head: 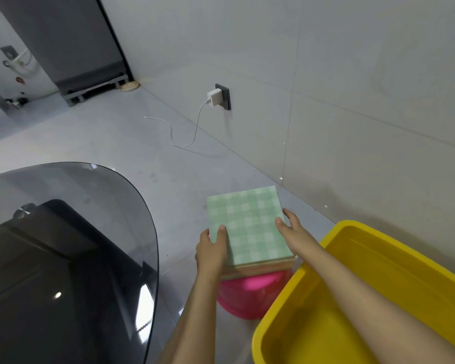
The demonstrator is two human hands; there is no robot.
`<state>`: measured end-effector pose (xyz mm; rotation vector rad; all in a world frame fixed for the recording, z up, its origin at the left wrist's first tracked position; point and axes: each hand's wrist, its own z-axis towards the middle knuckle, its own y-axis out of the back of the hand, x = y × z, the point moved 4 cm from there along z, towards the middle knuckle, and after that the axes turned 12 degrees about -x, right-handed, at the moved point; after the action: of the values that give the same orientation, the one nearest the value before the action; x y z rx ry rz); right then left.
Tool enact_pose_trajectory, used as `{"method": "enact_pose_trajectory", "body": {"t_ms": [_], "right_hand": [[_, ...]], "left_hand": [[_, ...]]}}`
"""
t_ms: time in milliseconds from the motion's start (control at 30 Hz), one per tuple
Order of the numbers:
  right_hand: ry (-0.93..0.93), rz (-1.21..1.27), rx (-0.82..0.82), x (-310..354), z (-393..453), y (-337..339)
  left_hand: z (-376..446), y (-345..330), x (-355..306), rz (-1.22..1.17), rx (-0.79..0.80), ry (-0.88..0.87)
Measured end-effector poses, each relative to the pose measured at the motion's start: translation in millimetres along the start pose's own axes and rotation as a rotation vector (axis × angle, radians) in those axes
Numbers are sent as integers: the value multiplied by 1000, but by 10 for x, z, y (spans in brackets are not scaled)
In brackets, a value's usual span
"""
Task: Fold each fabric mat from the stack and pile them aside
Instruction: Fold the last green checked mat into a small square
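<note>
Gripping the mat stack (250, 227), both hands (212, 249).

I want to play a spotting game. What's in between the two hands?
In the head view, the green checked fabric mat, top of a stack, lies between the left hand and right hand; both grip its edges.

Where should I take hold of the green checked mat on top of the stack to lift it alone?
Pinch the green checked mat at its near corners, coming from the two side edges where the left hand and right hand now sit; its edges overhang nothing, so peel only the top layer.
</note>
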<state>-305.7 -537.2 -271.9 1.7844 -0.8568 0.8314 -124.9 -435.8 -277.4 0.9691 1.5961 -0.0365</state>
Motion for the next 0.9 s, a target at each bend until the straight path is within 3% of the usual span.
{"method": "enact_pose_trajectory", "body": {"t_ms": [467,767,900], "right_hand": [[-92,-120,-57,-156,207,-217],[-43,35,-66,-158,118,-195],[37,118,-150,-59,-30,-24]], "left_hand": [[235,-99,145,89,-41,99],[126,1,77,-11,-54,21],[-67,40,-145,-70,-55,-98]]}}
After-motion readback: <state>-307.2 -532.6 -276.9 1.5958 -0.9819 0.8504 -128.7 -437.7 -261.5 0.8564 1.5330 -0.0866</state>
